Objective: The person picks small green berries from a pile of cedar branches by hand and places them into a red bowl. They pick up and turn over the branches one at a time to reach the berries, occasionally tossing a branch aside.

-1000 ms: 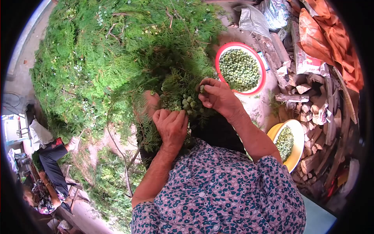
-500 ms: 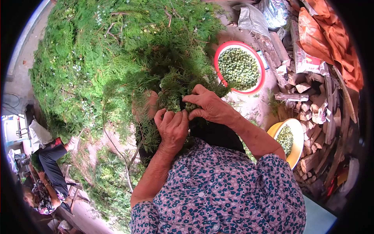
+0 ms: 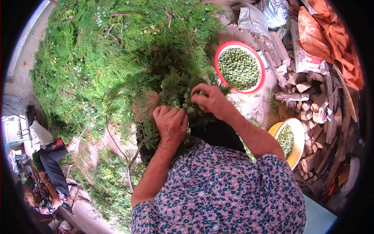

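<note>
A leafy green branch [image 3: 146,130] with round green cones [image 3: 189,104] lies across my lap. My left hand [image 3: 170,123] has its fingers curled round a sprig of that branch, knuckles up. Just to the right, my right hand [image 3: 210,101] is closed over some of the cones, its fingers bent; the fingertips touch the cluster. Foliage partly hides what lies under both hands. A red-rimmed white basin [image 3: 261,74] beyond my right hand holds many picked green cones.
A large heap of green branches [image 3: 89,58] fills the front and left. A yellow basin [image 3: 299,144] with cones stands at the right, beside stacked firewood [image 3: 311,136]. An orange cloth [image 3: 331,43] hangs upper right. Another person [image 3: 48,187] sits at the lower left.
My right hand has lifted slightly and its fingers have curled further over the cones, more of which now show. My left hand has barely moved.
</note>
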`<state>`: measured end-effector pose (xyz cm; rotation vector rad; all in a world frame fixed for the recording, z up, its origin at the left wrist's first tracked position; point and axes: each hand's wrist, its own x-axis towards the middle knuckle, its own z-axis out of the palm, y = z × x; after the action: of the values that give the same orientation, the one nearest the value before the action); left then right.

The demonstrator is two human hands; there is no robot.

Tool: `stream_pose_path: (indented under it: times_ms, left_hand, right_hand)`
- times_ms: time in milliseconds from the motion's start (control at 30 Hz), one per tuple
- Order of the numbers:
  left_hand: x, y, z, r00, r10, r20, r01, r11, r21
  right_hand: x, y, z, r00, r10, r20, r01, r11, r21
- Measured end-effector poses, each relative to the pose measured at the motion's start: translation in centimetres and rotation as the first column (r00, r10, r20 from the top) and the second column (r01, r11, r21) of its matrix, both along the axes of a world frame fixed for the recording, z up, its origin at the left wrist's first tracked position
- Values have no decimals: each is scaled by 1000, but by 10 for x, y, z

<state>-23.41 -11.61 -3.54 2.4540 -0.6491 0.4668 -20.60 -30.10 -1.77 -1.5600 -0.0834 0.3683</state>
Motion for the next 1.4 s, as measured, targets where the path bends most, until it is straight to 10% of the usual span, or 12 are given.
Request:
stream_pose_path:
  times_ms: [33,333,400,500,667,733,900,967,1167,1367,1400]
  left_hand:
    - [0,0,0,1000,-3,-2,3,1000,-8]
    - [-1,-2,4,998,-2,61,4,1000,-30]
    - [-1,-2,3,998,-4,64,6,1000,-31]
    - [-1,-2,2,998,-6,67,9,999,-33]
    - [-1,-3,3,996,-6,89,9,999,-31]
    - [-1,-2,2,997,-7,71,8,1000,-6]
    - [-3,-3,5,995,-22,98,26,999,-40]
    - [-3,-5,4,993,-35,113,42,997,-59]
    - [-3,-6,7,992,-41,116,42,999,-7]
    - [-4,-8,6,991,-41,128,42,999,-5]
    - [-4,-6,5,989,-45,141,48,999,-18]
  right_hand:
    - [2,-3,3,945,-31,-326,104,972,212]
    - [-7,-12,13,930,2,-368,200,838,508]
    - [-11,-9,25,1000,10,3,-10,998,-64]
    - [-12,-6,0,897,113,426,3,965,-264]
    - [-12,-4,-3,902,91,423,64,939,-338]
    - [-10,-13,-3,932,-48,-361,173,931,322]
    - [-2,-39,9,899,-175,-402,364,810,460]
    - [9,-59,6,729,-459,-508,683,548,484]
    - [56,-193,-68,507,-685,-524,814,179,553]
    - [63,-239,-56,326,-783,-530,910,109,399]
    - [55,-236,-54,472,-833,-288,842,330,427]
